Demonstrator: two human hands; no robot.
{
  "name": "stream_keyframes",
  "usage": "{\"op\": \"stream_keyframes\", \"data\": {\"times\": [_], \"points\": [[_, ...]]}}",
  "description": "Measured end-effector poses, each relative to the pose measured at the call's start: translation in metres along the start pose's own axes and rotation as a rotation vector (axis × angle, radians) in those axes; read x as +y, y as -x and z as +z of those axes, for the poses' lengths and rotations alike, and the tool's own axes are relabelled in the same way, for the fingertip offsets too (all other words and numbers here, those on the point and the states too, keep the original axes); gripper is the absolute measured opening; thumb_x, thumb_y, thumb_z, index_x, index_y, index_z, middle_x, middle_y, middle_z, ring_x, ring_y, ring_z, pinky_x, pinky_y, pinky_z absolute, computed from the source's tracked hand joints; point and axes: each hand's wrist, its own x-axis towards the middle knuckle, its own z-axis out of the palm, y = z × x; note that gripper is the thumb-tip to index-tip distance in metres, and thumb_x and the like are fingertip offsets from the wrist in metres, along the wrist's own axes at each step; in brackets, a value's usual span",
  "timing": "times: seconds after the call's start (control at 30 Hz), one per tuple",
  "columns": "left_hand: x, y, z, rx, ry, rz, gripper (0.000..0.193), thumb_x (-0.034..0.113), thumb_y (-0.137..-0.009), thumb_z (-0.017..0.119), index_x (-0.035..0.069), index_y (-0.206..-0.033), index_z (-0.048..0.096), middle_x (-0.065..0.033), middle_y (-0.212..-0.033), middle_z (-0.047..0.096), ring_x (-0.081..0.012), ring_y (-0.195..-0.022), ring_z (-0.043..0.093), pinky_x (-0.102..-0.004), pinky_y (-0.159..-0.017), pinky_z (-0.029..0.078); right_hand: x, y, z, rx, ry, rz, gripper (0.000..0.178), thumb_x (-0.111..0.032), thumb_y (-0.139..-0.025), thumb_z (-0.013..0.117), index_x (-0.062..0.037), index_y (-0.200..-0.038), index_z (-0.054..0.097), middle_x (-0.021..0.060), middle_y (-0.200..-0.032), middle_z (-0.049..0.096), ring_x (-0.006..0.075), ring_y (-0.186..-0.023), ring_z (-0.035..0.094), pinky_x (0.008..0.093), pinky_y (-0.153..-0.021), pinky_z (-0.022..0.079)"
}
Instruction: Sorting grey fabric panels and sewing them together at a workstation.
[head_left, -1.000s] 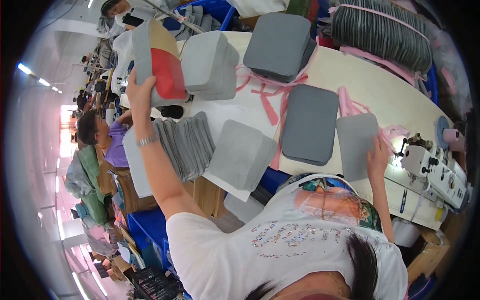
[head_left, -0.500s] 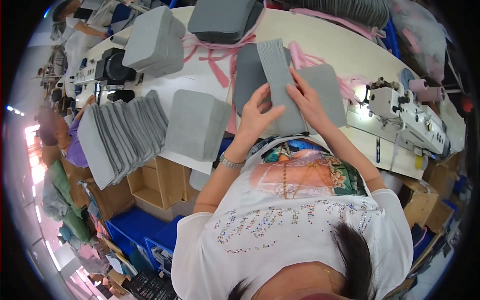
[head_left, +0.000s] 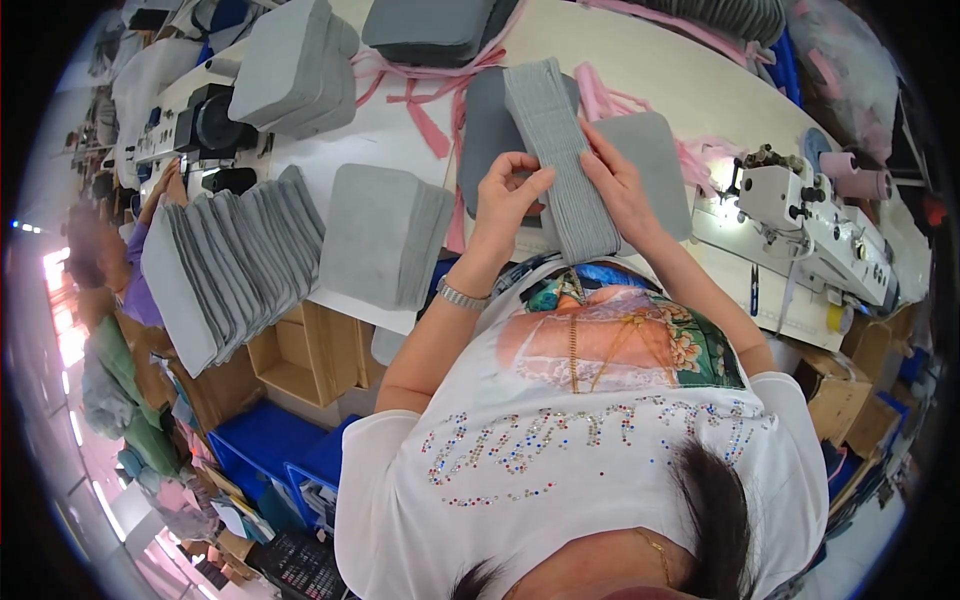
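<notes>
A stack of grey fabric pads (head_left: 562, 160) stands between my hands with its layered edges facing up. My left hand (head_left: 508, 200) is closed at the stack's left side, its fingers curled and its thumb touching the edges. Along the right side lies my right hand (head_left: 618, 190), gripping the stack, with its fingertips partly hidden. A dark grey pad (head_left: 487, 130) lies beneath on the left. Under the right side is a lighter grey pad (head_left: 655, 165).
Grey pad stacks (head_left: 380, 235) stand to the left, beside a leaning row of pads (head_left: 235, 265). Pink strips (head_left: 430, 125) lie farther back. At right is a white sewing machine (head_left: 800, 210), with small snips (head_left: 754, 290) nearby. A person in purple (head_left: 140, 280) sits far left.
The stack has turned so its layered edges now face up along its whole length, where a flat face showed before. My left fingers have curled in more. The view has shifted slightly.
</notes>
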Motion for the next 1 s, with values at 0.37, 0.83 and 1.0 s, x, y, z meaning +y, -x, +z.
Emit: {"op": "stream_keyframes", "data": {"times": [0.37,0.83,1.0], "points": [[-0.001,-0.004,-0.008,-0.062,-0.009,-0.009,0.021,0.016,-0.084,0.062,0.007,-0.1,0.052,0.0,-0.098,0.055,-0.009,-0.087,0.055,-0.0264,-0.071,0.049,-0.002,-0.002,0.0,-0.003,-0.074,0.028,0.047,-0.024,-0.09,0.053,-0.0046,-0.131,0.042,0.0106,-0.12,0.053,0.0152,-0.108,0.049,0.0266,-0.093,0.037],[0.007,0.006,0.004,0.141,-0.563,0.378,0.022,0.017,-0.075,0.066,0.001,-0.086,0.055,-0.0041,-0.084,0.05,-0.0109,-0.062,0.041,-0.0245,-0.056,0.035,0.003,-0.001,0.0,0.006,-0.047,0.005,0.047,-0.023,-0.089,0.054,-0.004,-0.13,0.044,0.0108,-0.117,0.054,0.0148,-0.107,0.05,0.0265,-0.092,0.038],[0.001,0.004,0.003,0.134,-0.546,0.396,0.025,0.019,-0.074,0.069,0.002,-0.086,0.055,-0.0038,-0.083,0.049,-0.0113,-0.062,0.041,-0.0245,-0.056,0.035,0.002,-0.001,0.0,0.011,-0.034,0.004,0.047,-0.024,-0.089,0.054,-0.0049,-0.13,0.044,0.0111,-0.117,0.054,0.0149,-0.107,0.051,0.0267,-0.092,0.038]]}}
